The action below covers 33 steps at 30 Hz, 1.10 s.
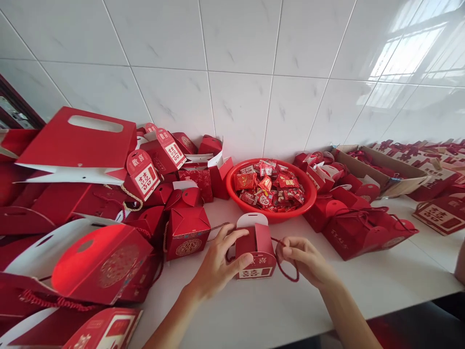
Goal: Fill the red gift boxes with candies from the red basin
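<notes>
In the head view a small red gift box (pixel 262 242) with a white-lined top flap stands on the white table in front of me. My left hand (pixel 221 259) grips it from the left, thumb against the front flap and fingers over the top. A dark red cord (pixel 289 277) loops out from the box's right side. My right hand (pixel 303 254) pinches this cord between thumb and fingers, just beside the box. Just behind the box sits a red plastic basin (pixel 232 186) of wrapped candies (pixel 267 182).
Red boxes (pixel 189 232) crowd the left, some stacked, a larger handled one (pixel 78 128) on top. More corded red boxes (pixel 358 228) stand at right, by an open cardboard carton (pixel 401 169). White tiled wall (pixel 240 102) closes the back. Part of another person (pixel 461 264) shows at the right edge.
</notes>
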Tool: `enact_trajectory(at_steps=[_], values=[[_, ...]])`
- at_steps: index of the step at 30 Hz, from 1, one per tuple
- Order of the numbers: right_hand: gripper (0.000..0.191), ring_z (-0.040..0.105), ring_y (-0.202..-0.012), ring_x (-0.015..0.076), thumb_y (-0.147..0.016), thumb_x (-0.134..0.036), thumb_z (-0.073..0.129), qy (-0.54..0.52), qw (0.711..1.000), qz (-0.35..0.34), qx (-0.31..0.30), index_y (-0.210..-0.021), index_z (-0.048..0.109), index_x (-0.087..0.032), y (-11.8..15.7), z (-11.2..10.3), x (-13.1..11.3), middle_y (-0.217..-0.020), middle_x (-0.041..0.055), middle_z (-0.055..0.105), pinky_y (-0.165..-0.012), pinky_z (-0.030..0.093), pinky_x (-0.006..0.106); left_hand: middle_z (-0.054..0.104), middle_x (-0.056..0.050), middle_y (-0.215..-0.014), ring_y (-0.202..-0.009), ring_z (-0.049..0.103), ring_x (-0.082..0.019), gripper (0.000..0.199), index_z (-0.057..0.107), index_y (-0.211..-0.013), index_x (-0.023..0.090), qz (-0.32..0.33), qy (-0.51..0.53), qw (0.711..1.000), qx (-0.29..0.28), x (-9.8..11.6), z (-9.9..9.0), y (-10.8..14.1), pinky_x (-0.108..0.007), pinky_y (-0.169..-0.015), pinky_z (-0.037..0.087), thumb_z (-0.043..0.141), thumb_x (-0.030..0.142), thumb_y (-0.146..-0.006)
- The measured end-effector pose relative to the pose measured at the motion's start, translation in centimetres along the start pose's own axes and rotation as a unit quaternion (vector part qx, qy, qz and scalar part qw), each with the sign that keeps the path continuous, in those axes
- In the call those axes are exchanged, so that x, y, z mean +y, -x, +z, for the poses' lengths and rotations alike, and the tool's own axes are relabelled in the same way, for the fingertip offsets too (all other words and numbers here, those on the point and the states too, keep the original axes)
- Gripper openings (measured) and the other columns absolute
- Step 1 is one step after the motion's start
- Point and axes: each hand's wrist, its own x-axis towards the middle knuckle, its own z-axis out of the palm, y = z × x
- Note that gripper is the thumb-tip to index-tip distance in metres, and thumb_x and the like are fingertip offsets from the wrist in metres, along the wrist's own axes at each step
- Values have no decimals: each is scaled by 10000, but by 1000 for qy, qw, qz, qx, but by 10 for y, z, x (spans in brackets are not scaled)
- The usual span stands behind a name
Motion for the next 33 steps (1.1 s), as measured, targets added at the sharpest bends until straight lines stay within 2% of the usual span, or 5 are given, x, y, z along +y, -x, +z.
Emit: enact_trajectory(at_steps=[9, 15, 19, 27, 33], values=[[388, 504, -590, 121, -828, -477, 768, 101, 991, -85, 23, -631, 624, -176, -9, -2, -39, -603, 7, 613, -617, 402, 273, 534, -118, -1428, -1169, 593, -307, 733, 475, -1476, 299, -36, 40, 998, -11, -3, -13, 1, -426, -952, 522, 558, 689, -861], [394, 520, -578, 125, -826, -507, 752, 184, 980, -79, -18, -646, 632, -177, -26, 6, -62, -594, 6, 618, -600, 422, 272, 609, -5, -806, -690, 579, -176, 578, 584, -1330, 221, -120, 106, 987, 21, 1, -18, -3, -301, -664, 479, 486, 626, -929], [414, 509, -571, 130, -825, -536, 734, 171, 983, -73, -7, -641, 610, -187, -24, 7, -48, -593, 5, 608, -587, 418, 278, 573, 20, -739, -583, 531, -128, 476, 649, -1192, 188, -116, 183, 976, 32, 5, -21, -3, -257, -570, 462, 619, 539, -873], [405, 515, -582, 146, -858, -535, 698, 173, 969, -124, 124, -671, 610, -187, 7, -3, -13, -597, 20, 601, -582, 432, 282, 730, -44, -874, -783, 678, -172, 252, 729, -1001, 191, -66, 247, 965, 50, 10, -29, 5, -295, -749, 590, 699, 393, -853], [276, 587, -671, 175, -877, -474, 709, 350, 888, -225, 195, -908, 709, -200, 23, 33, -22, -734, 30, 662, -635, 497, 287, 760, -100, -1152, -1079, 710, -259, 306, 750, -1127, 205, 23, 217, 974, 57, 15, -20, 10, -372, -961, 577, 692, 385, -887]])
